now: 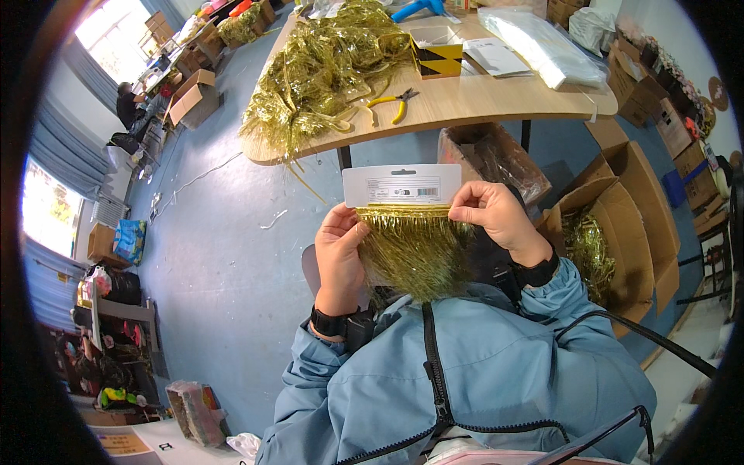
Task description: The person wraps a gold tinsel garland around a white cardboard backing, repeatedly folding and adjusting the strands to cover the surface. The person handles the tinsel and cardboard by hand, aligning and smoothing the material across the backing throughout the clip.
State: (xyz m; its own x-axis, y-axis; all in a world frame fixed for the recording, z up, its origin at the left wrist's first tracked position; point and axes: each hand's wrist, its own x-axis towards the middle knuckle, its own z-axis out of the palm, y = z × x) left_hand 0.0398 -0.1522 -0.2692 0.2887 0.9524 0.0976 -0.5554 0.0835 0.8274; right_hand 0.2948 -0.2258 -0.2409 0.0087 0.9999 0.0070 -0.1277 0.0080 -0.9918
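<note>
Between my two hands hangs a gold tinsel fringe, its strands falling toward my lap. A white header card with a hang slot, printed text and a barcode stands along the fringe's top band. My left hand pinches the band's left end between thumb and fingers. At the right end, my right hand grips the band close to the card's lower corner. On the wooden table ahead lie a heap of gold tinsel and yellow-handled pliers.
A yellow-and-black box, a stack of clear plastic bags and a blue glue gun are on the table. To my right an open carton holds tinsel; another carton is beneath the table. A person sits far left.
</note>
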